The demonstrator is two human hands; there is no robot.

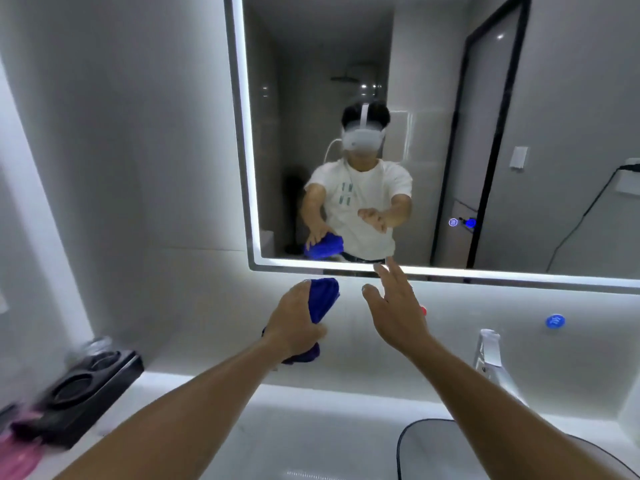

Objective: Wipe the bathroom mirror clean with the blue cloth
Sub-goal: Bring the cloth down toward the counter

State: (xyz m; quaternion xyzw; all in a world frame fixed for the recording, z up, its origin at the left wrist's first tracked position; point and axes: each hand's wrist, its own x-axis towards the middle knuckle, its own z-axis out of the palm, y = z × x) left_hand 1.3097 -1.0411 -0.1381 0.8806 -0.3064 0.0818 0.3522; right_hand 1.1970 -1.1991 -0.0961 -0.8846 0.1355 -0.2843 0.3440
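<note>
while the left hand (294,320) has its grip clenched around the bunched blue cloth (323,297), the cloth sits just below the lit lower edge of the mirror (433,98), against the wall rather than on the glass. the right hand (398,313) is beside it, empty, fingers spread and the grip released, its fingertips reaching up to the mirror's bottom frame.

judging from this, wiping has not properly started on the glass, so most of the pane is yet to be covered. the likely trouble is reach: the mirror runs high and far to the right, and stretching over the worktop (311,427) could bring a forearm into the tap (488,351) on the right or sweep the dark holder (93,379) with its cups at the near left. the cloth is wadded, so only a small patch would meet the glass and leave streaks or missed bands. a bare right palm pressed on the mirror for balance would add fresh marks. the glowing touch buttons (462,222) low on the glass could be triggered by a pass of the cloth.
</note>
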